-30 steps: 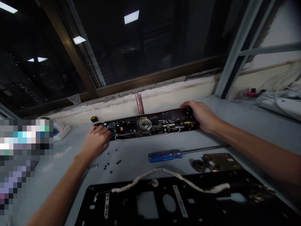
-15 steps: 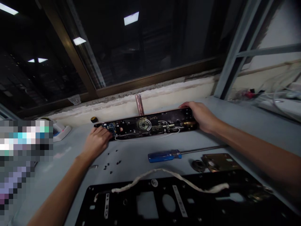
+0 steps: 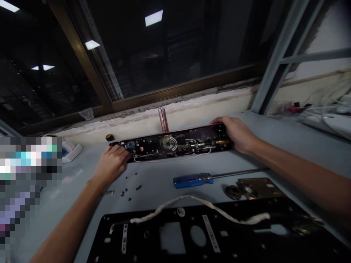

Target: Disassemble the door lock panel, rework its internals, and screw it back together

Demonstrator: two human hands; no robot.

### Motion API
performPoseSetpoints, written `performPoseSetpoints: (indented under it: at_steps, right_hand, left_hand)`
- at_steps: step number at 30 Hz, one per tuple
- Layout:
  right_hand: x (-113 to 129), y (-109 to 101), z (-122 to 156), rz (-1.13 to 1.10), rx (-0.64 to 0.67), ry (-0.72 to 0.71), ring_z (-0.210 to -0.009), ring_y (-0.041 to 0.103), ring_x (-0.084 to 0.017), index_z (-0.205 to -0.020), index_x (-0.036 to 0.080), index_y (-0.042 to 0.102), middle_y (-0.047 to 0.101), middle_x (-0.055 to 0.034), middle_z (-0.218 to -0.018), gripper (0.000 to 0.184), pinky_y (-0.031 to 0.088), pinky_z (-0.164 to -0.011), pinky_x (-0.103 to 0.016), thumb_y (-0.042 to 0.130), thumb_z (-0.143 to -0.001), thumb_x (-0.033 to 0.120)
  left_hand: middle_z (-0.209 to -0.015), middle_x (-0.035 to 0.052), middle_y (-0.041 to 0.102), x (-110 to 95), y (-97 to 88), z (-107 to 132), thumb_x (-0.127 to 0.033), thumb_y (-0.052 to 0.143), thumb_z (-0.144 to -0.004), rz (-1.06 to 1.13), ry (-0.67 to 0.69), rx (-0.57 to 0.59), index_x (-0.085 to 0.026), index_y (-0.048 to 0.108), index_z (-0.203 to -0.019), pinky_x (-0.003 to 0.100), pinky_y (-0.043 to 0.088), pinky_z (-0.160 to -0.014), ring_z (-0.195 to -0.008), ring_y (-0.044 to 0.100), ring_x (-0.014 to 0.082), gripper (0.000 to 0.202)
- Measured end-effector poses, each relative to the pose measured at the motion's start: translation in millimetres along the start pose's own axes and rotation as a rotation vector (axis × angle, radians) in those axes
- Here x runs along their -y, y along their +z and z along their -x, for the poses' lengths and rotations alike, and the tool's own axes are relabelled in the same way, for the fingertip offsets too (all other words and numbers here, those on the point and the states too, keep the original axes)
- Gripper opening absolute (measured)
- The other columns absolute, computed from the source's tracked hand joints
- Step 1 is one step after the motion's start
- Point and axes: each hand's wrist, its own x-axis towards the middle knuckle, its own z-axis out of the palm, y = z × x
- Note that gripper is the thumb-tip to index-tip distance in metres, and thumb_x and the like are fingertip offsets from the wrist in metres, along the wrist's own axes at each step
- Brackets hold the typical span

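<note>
A long, opened door-lock body (image 3: 175,144) with exposed circuit board, wires and brass parts lies across the grey table near the window sill. My left hand (image 3: 112,164) has its fingers curled on the lock's left end by the blue board. My right hand (image 3: 237,134) wraps around the lock's right end. A copper-coloured handle (image 3: 162,119) sticks up behind the lock's middle.
A blue-handled screwdriver (image 3: 193,180) lies in front of the lock. Several small black screws (image 3: 130,190) are scattered at the left. A brass plate and ring (image 3: 251,188) sit to the right. A black cover plate (image 3: 192,237) with a white sleeved cable (image 3: 197,206) lies nearest me.
</note>
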Motion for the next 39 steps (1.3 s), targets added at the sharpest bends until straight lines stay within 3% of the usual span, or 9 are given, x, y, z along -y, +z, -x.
performPoseSetpoints:
  at_steps: [9,15,24,30,34,39]
  right_hand:
    - [0.2,0.4,0.8,-0.002,-0.008,0.01,-0.057,0.048,-0.012,-0.065,0.017,0.056,0.053,0.0012,-0.06,0.02,0.035,-0.05,-0.023,0.047,-0.061,0.033]
    - [-0.7,-0.1,0.5,0.001,-0.006,-0.008,-0.057,0.048,-0.012,-0.062,0.017,0.056,0.052,0.0019,-0.055,0.018,0.035,-0.05,-0.022,0.047,-0.06,0.033]
    - [-1.6,0.1,-0.7,0.004,-0.02,-0.018,-0.059,0.048,-0.013,-0.06,0.018,0.056,0.053,0.0019,-0.058,0.019,0.035,-0.052,-0.023,0.047,-0.059,0.034]
    - [-0.7,-0.7,0.2,0.008,-0.007,-0.009,-0.059,0.049,-0.013,-0.063,0.018,0.057,0.055,0.0016,-0.06,0.019,0.035,-0.052,-0.023,0.047,-0.061,0.034]
    - [-0.6,-1.1,-0.1,0.011,-0.005,-0.005,-0.06,0.049,-0.013,-0.065,0.017,0.059,0.056,0.0009,-0.061,0.02,0.036,-0.051,-0.023,0.047,-0.062,0.033]
    - [-1.3,-1.0,-0.7,0.017,-0.009,-0.027,-0.061,0.049,-0.014,-0.06,0.021,0.059,0.056,0.0009,-0.061,0.017,0.037,-0.05,-0.023,0.047,-0.063,0.033]
  left_hand:
    - [-0.074,0.006,0.06,-0.8,-4.1,-1.1,-0.016,0.04,-0.081,0.053,-0.005,0.052,-0.017,0.058,-0.074,0.035,0.034,-0.066,-0.074,0.05,0.0223,0.02]
    - [-0.079,0.008,0.062,0.9,-6.8,-3.2,-0.006,0.043,-0.069,0.021,0.084,0.102,-0.015,0.059,-0.076,0.035,0.035,-0.067,-0.077,0.05,0.024,0.02]
    - [-0.078,0.0052,0.062,6.3,3.9,0.8,-0.018,0.04,-0.083,0.145,-0.004,0.03,-0.018,0.062,-0.08,0.034,0.035,-0.066,-0.075,0.049,0.0209,0.022]
    - [-0.077,0.0052,0.063,7.6,6.5,2.6,-0.016,0.04,-0.082,0.177,0.035,0.022,-0.017,0.062,-0.081,0.034,0.035,-0.066,-0.075,0.05,0.0207,0.022]
    - [-0.081,0.0051,0.065,7.7,9.1,3.7,-0.023,0.039,-0.086,0.201,-0.005,-0.029,-0.019,0.063,-0.083,0.034,0.035,-0.068,-0.077,0.051,0.0209,0.025]
    - [-0.079,0.0054,0.064,7.1,7.2,2.0,-0.023,0.04,-0.085,0.16,-0.024,-0.004,-0.019,0.062,-0.08,0.035,0.035,-0.069,-0.078,0.052,0.0219,0.024]
